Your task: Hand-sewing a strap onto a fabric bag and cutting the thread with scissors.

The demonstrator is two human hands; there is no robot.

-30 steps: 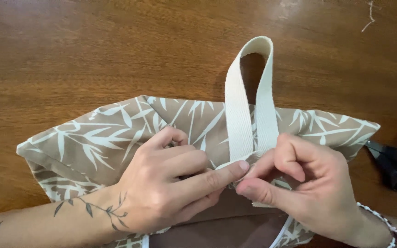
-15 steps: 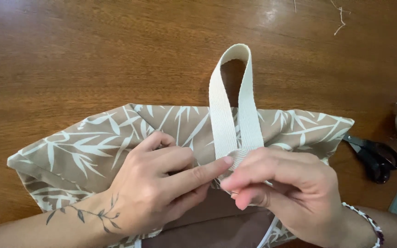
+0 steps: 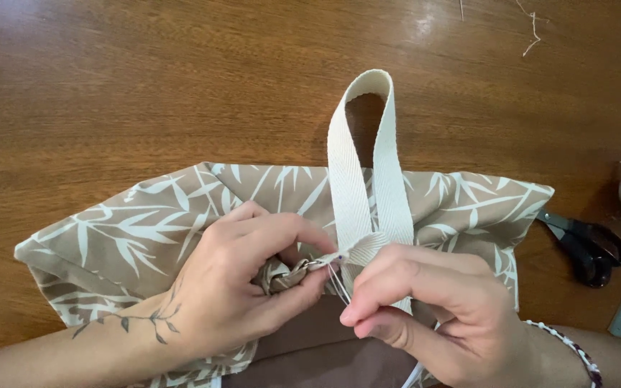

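The left hand (image 3: 253, 287) pinches the leafy bag (image 3: 145, 237) edge shut on the surface (image 3: 145, 86). The right hand (image 3: 425, 309) pinches the strap (image 3: 368, 187) end. Keep both pinches tight and flat.

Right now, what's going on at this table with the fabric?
A person is working on a tan, leaf-printed fabric bag lying on a wooden table. The left hand pinches the bag's edge by a cream webbing strap, which loops away from them. The right hand pinches the strap's end and some thin threads. Black scissors lie to the right.
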